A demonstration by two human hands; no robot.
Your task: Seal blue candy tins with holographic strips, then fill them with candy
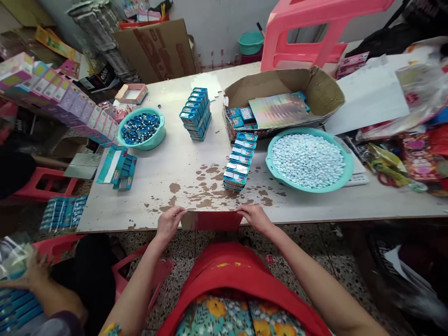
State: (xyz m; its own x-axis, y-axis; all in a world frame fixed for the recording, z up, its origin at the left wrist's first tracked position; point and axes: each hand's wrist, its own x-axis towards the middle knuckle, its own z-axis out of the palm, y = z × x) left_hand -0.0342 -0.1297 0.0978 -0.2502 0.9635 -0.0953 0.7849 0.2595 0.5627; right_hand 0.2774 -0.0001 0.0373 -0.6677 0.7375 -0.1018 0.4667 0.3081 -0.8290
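Shiny sheet [214, 220]: held by both hands at the near edge of the counter [119, 210], its far edge stretched straight between them; its surface looks mostly red, paler toward the left end.
Left hand [170, 223]: thumb and fingers pinch the sheet's far left corner.
Right hand [256, 217]: thumb and fingers pinch the far right corner; the remaining fingers are curled.
Nearest stack [240, 161]: blue boxes in a row on the counter, just beyond the right hand.
Far stack [196, 112]: more blue boxes, farther off and to the left.
Left stack [121, 169]: blue boxes near the counter's left end.
Large basin [308, 187]: on the right, filled with small pale pieces [308, 158].
Small bowl [157, 139]: far left, holding glossy dark-blue pieces [140, 127].
Cardboard box [324, 91]: beyond the large basin, with blue packets and an iridescent sheet [280, 111] inside.
Co-worker's hand [35, 269]: at the near left, off the counter, by more blue packs; its grip is unclear.
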